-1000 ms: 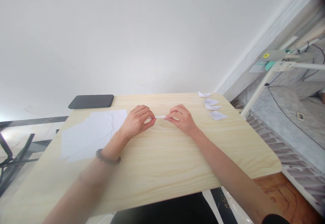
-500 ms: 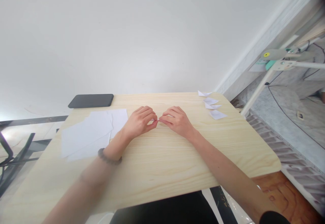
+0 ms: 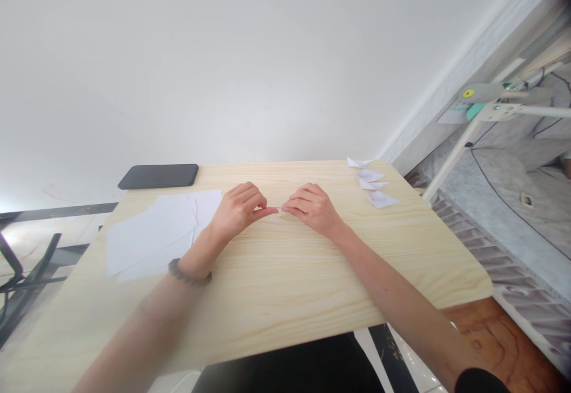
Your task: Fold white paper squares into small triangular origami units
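Between my fingertips is a small piece of paper (image 3: 278, 207), seen nearly edge-on as a thin pale line and mostly hidden by the fingers. My left hand (image 3: 241, 208) pinches one end, its thumb stretched along the near side. At the other end my right hand (image 3: 311, 208) is closed in a pinch, thumb against fingertips. Both hands are just above the middle of the wooden table (image 3: 267, 298). Several small folded white paper pieces (image 3: 382, 200) stand in a column at the table's far right.
White paper sheets (image 3: 151, 226) lie overlapping on the left, close to my left forearm. A dark phone (image 3: 159, 176) rests at the far left corner. The wall (image 3: 267, 72) rises behind the table. A white metal frame (image 3: 459, 149) stands to the right.
My hands have drawn slightly apart, the left one shifting left. My left thumb has straightened, and more of the paper's thin edge shows between the fingers.
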The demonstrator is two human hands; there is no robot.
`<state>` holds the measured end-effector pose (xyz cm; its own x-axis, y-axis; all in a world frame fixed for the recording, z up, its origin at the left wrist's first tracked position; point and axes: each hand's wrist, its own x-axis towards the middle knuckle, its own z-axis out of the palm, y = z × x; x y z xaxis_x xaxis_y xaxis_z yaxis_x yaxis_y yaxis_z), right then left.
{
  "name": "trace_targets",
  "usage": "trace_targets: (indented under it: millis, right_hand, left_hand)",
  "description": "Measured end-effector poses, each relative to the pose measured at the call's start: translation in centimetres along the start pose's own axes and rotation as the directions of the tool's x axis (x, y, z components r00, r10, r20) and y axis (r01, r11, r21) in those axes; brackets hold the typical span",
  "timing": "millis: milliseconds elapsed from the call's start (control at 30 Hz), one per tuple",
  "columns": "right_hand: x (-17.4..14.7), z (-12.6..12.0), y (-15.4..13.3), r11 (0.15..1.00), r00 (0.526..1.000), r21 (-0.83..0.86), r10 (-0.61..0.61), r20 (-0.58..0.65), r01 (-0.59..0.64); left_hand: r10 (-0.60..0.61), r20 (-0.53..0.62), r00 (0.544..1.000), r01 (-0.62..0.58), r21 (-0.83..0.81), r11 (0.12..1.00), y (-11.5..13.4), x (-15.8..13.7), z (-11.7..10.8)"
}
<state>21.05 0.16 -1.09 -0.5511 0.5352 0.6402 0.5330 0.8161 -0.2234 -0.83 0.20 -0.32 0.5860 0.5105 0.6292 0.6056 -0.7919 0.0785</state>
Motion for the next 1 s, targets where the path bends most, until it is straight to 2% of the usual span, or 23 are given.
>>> trace_targets:
  millis: [233,433,500,667,800,900,1000]
  right_hand:
    - [-0.1,0.1,0.1,0.999,1.0,-0.038,-0.025,0.001,0.025]
    - [-0.1,0.4,0.0,0.998,1.0,-0.06,-0.021,0.008,0.021]
    - [-0.2,0.3,0.2,0.998,1.0,-0.07,0.001,0.007,-0.001]
    - [-0.4,0.1,0.6,0.992,0.996,-0.102,0.068,-0.064,-0.075]
    - [-0.7,0.5,0.4,0.987,0.992,-0.148,0.042,-0.12,-0.06]
    - [-0.7,1.0,0.0,0.986,0.992,-0.162,0.011,-0.122,-0.031]
    - [-0.6,1.2,-0.5,0.995,0.994,-0.101,0.005,-0.107,-0.016]
  left_hand:
    - [-0.025,0.015,1.0,0.024,0.047,0.999,0.3,0.2,0.0]
    - [0.067,0.066,0.996,-0.07,0.041,0.997,0.7,0.4,-0.1]
    - [0.058,0.06,0.997,-0.06,0.044,0.997,0.6,0.4,-0.1]
    - [-0.012,0.066,0.998,0.012,-0.008,1.0,0.7,0.4,-0.2]
    - [-0.127,0.137,0.982,0.147,-0.146,0.978,1.2,0.4,-0.2]
    - [-0.24,0.195,0.951,0.287,-0.274,0.918,1.3,0.1,0.2]
    - [-0.31,0.242,0.919,0.386,-0.399,0.832,1.0,0.0,0.7]
